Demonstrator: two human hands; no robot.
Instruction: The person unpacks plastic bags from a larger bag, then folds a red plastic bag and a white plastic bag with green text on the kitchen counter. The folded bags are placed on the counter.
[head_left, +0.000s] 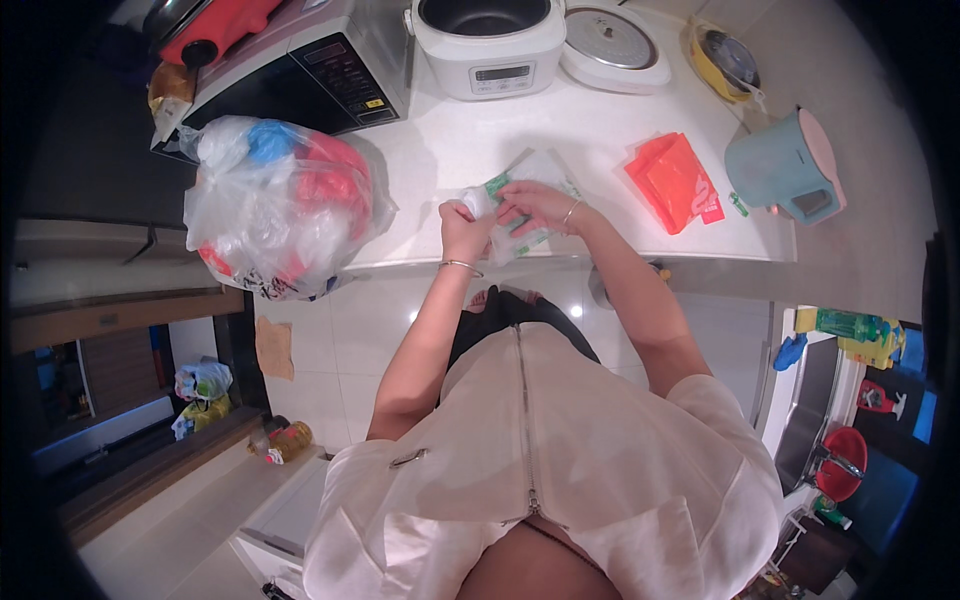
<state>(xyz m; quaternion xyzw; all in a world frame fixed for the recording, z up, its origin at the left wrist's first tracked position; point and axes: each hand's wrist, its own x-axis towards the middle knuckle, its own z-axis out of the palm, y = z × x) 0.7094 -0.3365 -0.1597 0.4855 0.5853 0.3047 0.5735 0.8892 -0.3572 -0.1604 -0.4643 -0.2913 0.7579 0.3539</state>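
Note:
A clear plastic bag with green print (551, 176) lies on the white counter in front of me, near its front edge. My left hand (465, 231) pinches the bag's left side between thumb and fingers. On top of the bag rests my right hand (540, 208), its fingers bent over the plastic and touching it. Part of the bag is hidden beneath both hands. To the right lies a folded red-orange plastic bag (670, 180), apart from my hands. A large, stuffed translucent bag (277, 210) of red, blue and white plastic bags sits left of my hands.
At the back stand a white rice cooker (491, 64) with its inside showing and its detached lid (611, 49). A microwave (322, 75) is at the back left. On the right are a teal kettle (780, 169), a yellow packet (724, 64) and a small green wrapper (738, 204).

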